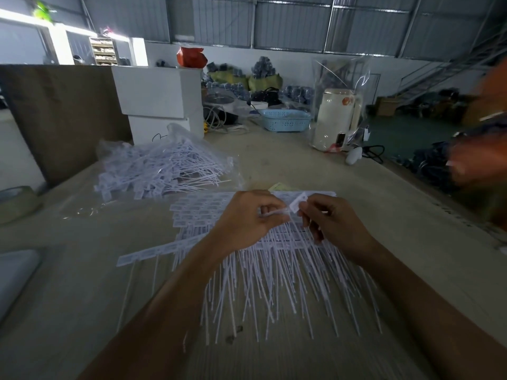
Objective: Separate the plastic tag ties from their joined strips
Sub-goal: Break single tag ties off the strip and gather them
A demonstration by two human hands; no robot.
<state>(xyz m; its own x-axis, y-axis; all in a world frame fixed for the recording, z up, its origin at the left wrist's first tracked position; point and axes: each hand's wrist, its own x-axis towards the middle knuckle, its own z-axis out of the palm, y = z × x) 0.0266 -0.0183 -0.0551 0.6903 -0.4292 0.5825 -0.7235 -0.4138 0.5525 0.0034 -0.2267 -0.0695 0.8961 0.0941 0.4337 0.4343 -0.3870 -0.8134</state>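
Closest to me, the thin tails of the strips [274, 283] fan out across the table [411, 215], with the joined heads lying farther up in overlapping rows. Just above them my left hand [247, 220] has its fingers curled, pinching the tail of one tie [297, 204], while my right hand [329, 223] pinches the same tie just below its flat head, which sticks up tilted between my fingertips. So both hands are clamped on that one tie, lifted a little off the stack. My read is that I'm mid-separation: the trick is to keep my fingers close to the joint, twist or snap sideways rather than pull along the tail, and keep the other strips flat so they don't drag up with it. Pull too hard and I'd expect the tail to bend or the stack to scatter. Farther back on the left, a clear bag [164, 165] holds a heap of ties, which is probably where this one goes. Beyond that sit a blue basket [285, 120] and a white kettle [337, 119].
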